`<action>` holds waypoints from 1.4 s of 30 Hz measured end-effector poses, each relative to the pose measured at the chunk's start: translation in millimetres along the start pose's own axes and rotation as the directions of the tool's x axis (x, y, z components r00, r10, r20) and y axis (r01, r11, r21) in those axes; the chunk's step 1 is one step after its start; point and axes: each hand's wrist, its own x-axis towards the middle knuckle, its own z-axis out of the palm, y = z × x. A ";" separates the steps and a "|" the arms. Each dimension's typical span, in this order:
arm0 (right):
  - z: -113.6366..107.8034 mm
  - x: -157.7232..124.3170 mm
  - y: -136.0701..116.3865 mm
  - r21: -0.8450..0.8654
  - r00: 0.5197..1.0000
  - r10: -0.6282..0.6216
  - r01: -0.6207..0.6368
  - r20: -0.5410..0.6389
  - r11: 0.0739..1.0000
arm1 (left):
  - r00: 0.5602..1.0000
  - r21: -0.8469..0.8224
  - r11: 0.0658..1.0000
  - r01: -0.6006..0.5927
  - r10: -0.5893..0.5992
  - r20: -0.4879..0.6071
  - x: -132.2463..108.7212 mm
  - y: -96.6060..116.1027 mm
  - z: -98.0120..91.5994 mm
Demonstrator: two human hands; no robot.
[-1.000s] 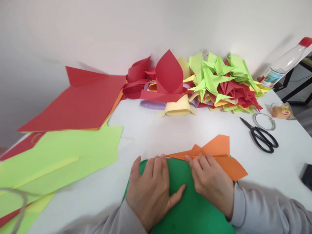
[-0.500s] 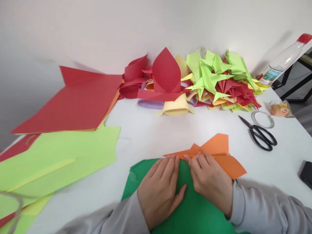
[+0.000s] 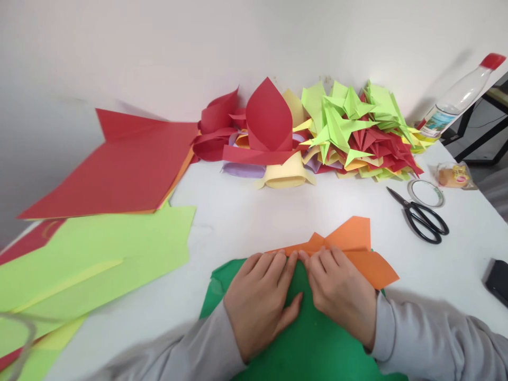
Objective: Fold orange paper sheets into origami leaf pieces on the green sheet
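A piece of orange folded paper (image 3: 351,238), with a long narrow point to the left and two flaps to the right, lies at the far edge of a green sheet (image 3: 313,338). My left hand (image 3: 264,296) rests over its narrow end, fingers laid flat along the near edge and thumb apart. Curled at the middle of the paper, my right hand (image 3: 341,291) pinches and presses the near edge with its fingertips. The two index fingers almost meet there. Part of the orange point is hidden under the left fingers.
Red sheets (image 3: 123,169) and light green sheets (image 3: 95,254) lie at left. Red paper crowns (image 3: 269,116) and a pile of folded paper stars (image 3: 337,129) stand along the wall. Scissors (image 3: 424,219), a tape roll (image 3: 426,193), a wrapped snack (image 3: 454,175) and a bottle (image 3: 456,100) are at right.
My left fingers have slid slightly right along the orange paper's edge, closer to my right fingertips. My right hand has hardly moved. The view has shifted a little.
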 end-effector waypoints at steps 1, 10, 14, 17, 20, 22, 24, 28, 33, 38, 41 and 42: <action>0.1 0.0 0.0 -0.002 1.000 0.001 -0.001 0.002 1.000 | 1.000 0.000 1.000 0.003 -0.003 -0.008 0.3 -0.1 -0.1; 1.3 0.2 0.1 0.005 1.000 -0.006 0.006 0.011 1.000 | 0.998 0.081 0.996 0.020 -0.015 -0.063 1.2 7.9 -4.1; 1.4 0.3 -0.8 0.008 1.000 -0.004 0.004 0.019 1.000 | 0.998 0.159 0.986 0.050 -0.046 -0.032 1.9 4.8 -8.0; 1.3 0.6 -0.6 -0.001 1.000 -0.013 0.013 0.010 1.000 | 0.999 0.217 0.975 0.051 -0.049 -0.014 1.8 3.3 -10.0; 2.1 0.7 -0.7 -0.004 1.000 -0.003 0.003 0.002 1.000 | 0.999 0.248 0.968 0.044 -0.045 -0.001 2.2 3.8 -11.3; 2.6 0.5 -1.1 -0.006 1.000 -0.001 0.001 -0.001 1.000 | 0.999 0.275 0.960 0.047 -0.050 0.002 2.8 4.1 -12.6; 2.6 0.4 -1.2 -0.008 1.000 -0.005 0.005 -0.005 1.000 | 0.999 0.303 0.952 0.048 -0.050 -0.002 3.2 3.9 -14.3; 1.5 0.7 -0.5 -0.007 1.000 -0.007 0.007 -0.002 1.000 | 0.998 0.358 0.932 0.052 -0.056 0.000 2.3 2.7 -17.5; 1.4 0.9 0.2 -0.027 1.000 -0.019 0.019 -0.003 0.999 | 0.996 0.405 0.911 0.075 -0.087 0.012 0.0 2.6 -17.7; 2.0 0.4 -0.6 -0.027 1.000 -0.006 0.006 -0.008 1.000 | 0.996 0.378 0.922 0.081 -0.085 -0.004 0.0 1.3 -16.9; 2.2 0.2 -0.9 -0.011 1.000 -0.010 0.010 -0.008 1.000 | 0.997 0.337 0.938 0.075 -0.067 -0.034 -0.7 -0.5 -16.9; 2.3 0.2 -0.9 -0.009 1.000 -0.009 0.009 -0.008 1.000 | 0.997 0.324 0.943 0.072 -0.063 -0.038 -1.1 -1.1 -16.6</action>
